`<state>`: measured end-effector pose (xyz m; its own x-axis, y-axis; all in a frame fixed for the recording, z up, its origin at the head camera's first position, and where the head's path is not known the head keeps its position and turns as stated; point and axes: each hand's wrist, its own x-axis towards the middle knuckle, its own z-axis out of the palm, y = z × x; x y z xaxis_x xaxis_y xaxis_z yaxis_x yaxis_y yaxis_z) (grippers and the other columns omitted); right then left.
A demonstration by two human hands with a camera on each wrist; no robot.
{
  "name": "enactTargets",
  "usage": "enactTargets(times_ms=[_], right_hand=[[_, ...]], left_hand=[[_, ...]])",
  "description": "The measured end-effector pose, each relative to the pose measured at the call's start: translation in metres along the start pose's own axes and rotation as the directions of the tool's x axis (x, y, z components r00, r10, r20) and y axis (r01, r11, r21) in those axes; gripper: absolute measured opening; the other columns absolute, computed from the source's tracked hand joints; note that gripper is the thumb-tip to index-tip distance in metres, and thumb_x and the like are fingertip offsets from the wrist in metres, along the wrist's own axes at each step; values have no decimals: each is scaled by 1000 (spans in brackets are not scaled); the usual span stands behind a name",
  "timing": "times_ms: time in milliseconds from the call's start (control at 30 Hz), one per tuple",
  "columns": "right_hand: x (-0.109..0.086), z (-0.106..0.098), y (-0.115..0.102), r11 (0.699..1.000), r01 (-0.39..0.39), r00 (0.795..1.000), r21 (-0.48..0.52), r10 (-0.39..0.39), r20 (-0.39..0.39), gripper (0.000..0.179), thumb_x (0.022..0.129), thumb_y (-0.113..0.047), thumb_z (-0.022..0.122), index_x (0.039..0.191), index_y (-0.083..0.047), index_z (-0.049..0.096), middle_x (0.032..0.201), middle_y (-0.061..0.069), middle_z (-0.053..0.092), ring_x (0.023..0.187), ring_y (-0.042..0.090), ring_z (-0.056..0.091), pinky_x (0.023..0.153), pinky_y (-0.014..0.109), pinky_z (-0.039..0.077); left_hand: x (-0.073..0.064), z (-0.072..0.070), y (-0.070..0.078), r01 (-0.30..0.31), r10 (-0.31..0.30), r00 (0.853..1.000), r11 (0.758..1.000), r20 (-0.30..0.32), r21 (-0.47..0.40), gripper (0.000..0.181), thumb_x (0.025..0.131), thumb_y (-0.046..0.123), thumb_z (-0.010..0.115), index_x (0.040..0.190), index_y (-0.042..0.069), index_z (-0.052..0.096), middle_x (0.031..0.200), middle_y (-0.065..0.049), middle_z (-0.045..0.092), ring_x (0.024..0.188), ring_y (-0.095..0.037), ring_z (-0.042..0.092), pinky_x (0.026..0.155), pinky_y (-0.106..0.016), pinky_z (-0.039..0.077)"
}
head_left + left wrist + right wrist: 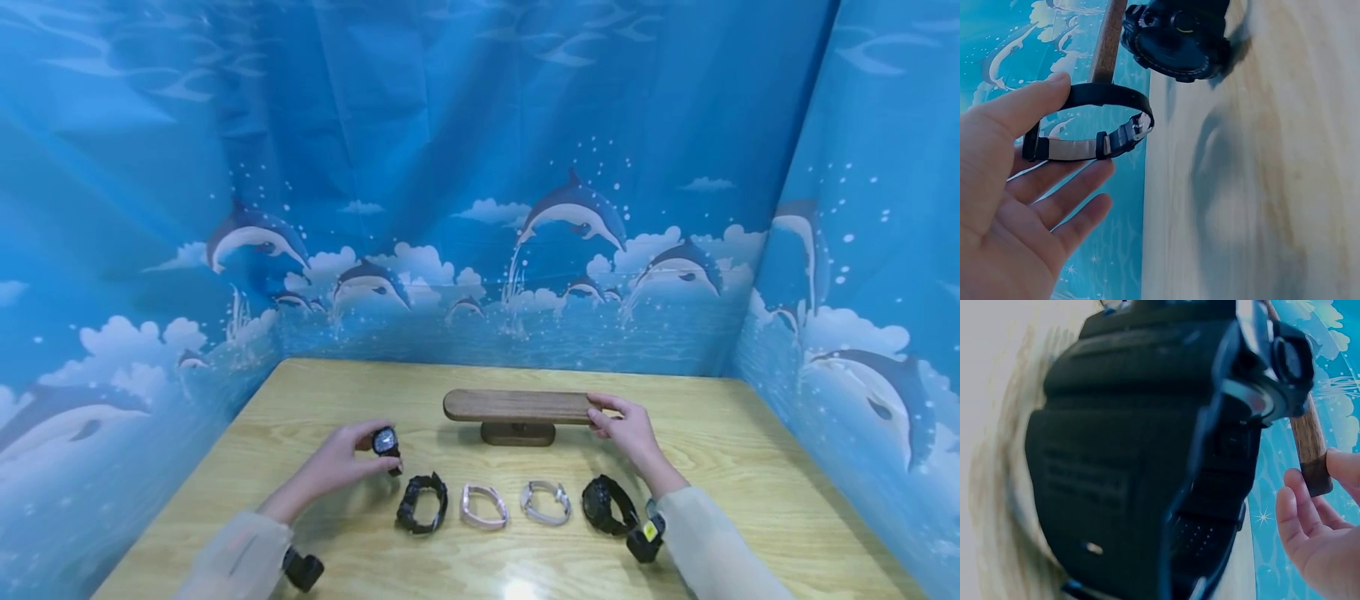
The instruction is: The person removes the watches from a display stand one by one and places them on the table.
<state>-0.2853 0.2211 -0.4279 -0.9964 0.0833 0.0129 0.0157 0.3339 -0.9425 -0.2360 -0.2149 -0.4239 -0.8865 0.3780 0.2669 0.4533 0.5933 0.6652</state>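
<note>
In the head view my left hand pinches a black wristwatch just above the table. The left wrist view shows its closed strap loop between the thumb and fingers of that hand. A dark brown wooden watch stand, a long bar on a short base, stands upright further back. My right hand grips the bar's right end between thumb and fingers. That same bar end shows between the fingers in the right wrist view.
Along the front lie a black watch, a pink watch, a pale watch and a chunky black watch. They rest on a light wooden table. A blue dolphin-print curtain surrounds its back and sides.
</note>
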Motion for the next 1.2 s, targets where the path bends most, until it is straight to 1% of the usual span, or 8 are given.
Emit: enactTargets(times_ms=[200, 333, 433, 567, 667, 833, 1000, 1200], right_hand=[[1, 1, 1, 1000, -1, 1000, 14, 1, -12, 36, 93, -9, 56, 129, -4, 54, 128, 22, 50, 89, 26, 64, 79, 45, 53], [2, 2, 2, 1000, 3, 1000, 15, -3, -13, 36, 93, -10, 56, 129, -3, 54, 127, 22, 50, 91, 29, 64, 78, 43, 54], [3, 2, 2, 1000, 6, 1000, 15, -6, -8, 36, 93, -10, 56, 129, -3, 54, 127, 23, 50, 94, 33, 62, 77, 42, 54], [2, 2, 3, 1000, 14, 1000, 26, -14, -1, 37, 93, -10, 56, 129, -2, 53, 127, 23, 49, 96, 36, 61, 77, 43, 54], [2, 2, 3, 999, 20, 1000, 31, -20, 5, 37, 93, -10, 56, 129, -1, 52, 126, 24, 49, 96, 37, 61, 77, 43, 54], [2, 2, 4, 1000, 24, 1000, 20, -24, 0, 37, 93, -10, 57, 128, -1, 53, 126, 24, 50, 93, 34, 62, 76, 42, 54], [2, 2, 4, 1000, 22, 1000, 20, -22, -7, 37, 93, -10, 57, 128, -1, 54, 125, 24, 50, 93, 34, 63, 75, 41, 55], [2, 2, 4, 1000, 14, 1000, 27, -14, -7, 36, 93, -10, 56, 129, -3, 53, 126, 22, 49, 95, 35, 62, 77, 41, 54]], left_hand=[[-11, -4, -2, 12, -13, 998, 1000, 54, 16, 66, 78, 43, 71, 127, 1, 54, 120, -20, 58, 99, -29, 61, 84, -39, 52], [-19, -5, -3, 38, -40, 997, 999, 65, 22, 67, 78, 46, 69, 128, 4, 53, 125, -20, 55, 103, -31, 59, 86, -42, 50], [-24, -6, -3, 54, -54, 996, 999, 73, -3, 67, 78, 45, 69, 128, 4, 53, 124, -20, 56, 103, -31, 59, 87, -43, 50], [-30, -7, -5, 43, -41, 996, 999, 77, -17, 67, 78, 43, 70, 127, 1, 53, 122, -19, 57, 101, -29, 60, 86, -42, 50], [-34, -8, -6, 28, -28, 997, 1000, 68, -2, 67, 78, 43, 70, 126, 1, 53, 122, -18, 57, 101, -28, 60, 85, -41, 51], [-39, -8, -6, 32, -32, 998, 999, 56, -12, 66, 77, 42, 71, 126, 1, 54, 122, -20, 57, 99, -29, 61, 84, -41, 52], [-43, -9, -4, 61, -58, 995, 997, 76, -41, 66, 77, 42, 71, 126, 2, 54, 122, -19, 57, 100, -29, 61, 85, -40, 51], [-47, -8, -5, 61, -53, 994, 995, 99, -73, 64, 78, 38, 72, 125, -1, 54, 118, -20, 59, 100, -31, 61, 85, -42, 51]])
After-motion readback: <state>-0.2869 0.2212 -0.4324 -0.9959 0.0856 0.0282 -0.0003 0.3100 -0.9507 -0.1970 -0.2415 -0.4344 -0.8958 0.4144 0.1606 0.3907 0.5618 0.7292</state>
